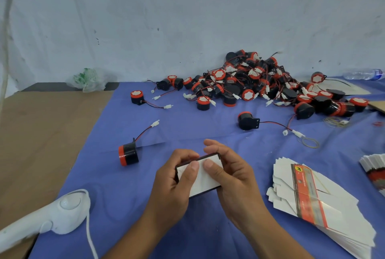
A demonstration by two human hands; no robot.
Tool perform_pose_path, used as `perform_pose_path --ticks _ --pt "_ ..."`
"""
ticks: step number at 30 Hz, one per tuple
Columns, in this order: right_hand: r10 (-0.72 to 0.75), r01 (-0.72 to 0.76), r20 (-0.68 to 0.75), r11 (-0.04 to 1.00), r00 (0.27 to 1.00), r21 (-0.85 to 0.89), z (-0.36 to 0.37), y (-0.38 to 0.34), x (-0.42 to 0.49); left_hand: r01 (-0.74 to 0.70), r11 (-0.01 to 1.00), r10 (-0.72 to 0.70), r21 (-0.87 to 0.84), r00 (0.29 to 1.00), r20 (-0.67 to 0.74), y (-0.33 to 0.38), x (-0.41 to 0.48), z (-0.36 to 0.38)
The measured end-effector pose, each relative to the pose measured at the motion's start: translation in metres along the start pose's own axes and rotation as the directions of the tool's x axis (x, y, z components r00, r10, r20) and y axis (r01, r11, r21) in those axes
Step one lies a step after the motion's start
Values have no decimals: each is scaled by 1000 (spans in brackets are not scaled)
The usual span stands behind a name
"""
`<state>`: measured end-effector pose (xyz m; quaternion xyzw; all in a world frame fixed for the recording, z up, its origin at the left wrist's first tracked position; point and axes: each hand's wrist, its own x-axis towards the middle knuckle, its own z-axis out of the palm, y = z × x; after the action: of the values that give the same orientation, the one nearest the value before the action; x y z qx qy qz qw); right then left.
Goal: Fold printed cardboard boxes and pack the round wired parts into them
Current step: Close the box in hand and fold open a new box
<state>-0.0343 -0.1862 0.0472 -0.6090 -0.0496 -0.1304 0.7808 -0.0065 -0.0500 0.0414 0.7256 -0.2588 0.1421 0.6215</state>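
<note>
Box: a partly folded printed cardboard box (205,182) is held just above the counter (145,206), white face up, its long axis running from hand to hand
Left hand: the left hand (173,177) is curled round the box's left end, thumb pressing the white face
Right hand: the right hand (231,175) grips the right end, its fingers (208,164) pinching the far edge
Nearest part: a round wired part (128,154) lies on its side to the left, near the left hand, wire trailing away; likely that hand's pick
Other part: a second one (248,121) sits beyond the right hand, farther off
Blanks: flat stack (312,202) beside the right hand
</note>
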Motion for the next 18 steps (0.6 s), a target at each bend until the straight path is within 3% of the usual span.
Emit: perform_pose_path --ticks 2,3,5,8,10,12,15,18 --pt "-14 13 -6 983 1000 -185 -1 1 1 -176 970 171 167 984 45 0 3 -6" --pt "14 -13 2 961 1000 -277 -3 0 3 -313 905 295 290 950 106 -3 5 -9" --pt "134 -113 44 938 990 -328 -10 -5 7 -556 671 477 491 830 288 -10 8 -15" --pt "237 -201 88 934 968 -296 -23 -10 11 -694 408 521 593 711 472 -19 9 -15" --pt "221 -205 27 939 975 -275 -28 -6 13 -714 331 495 617 688 531 -26 8 -11" --pt "173 -178 -46 926 984 -332 -31 1 15 -651 414 440 636 755 487 -29 7 -11" --pt "43 -112 -138 833 989 -541 -30 12 15 -475 618 401 626 876 269 -35 6 -14" --pt "-95 -65 -150 590 984 -805 -29 22 17 -362 688 367 629 921 128 -42 4 -13"
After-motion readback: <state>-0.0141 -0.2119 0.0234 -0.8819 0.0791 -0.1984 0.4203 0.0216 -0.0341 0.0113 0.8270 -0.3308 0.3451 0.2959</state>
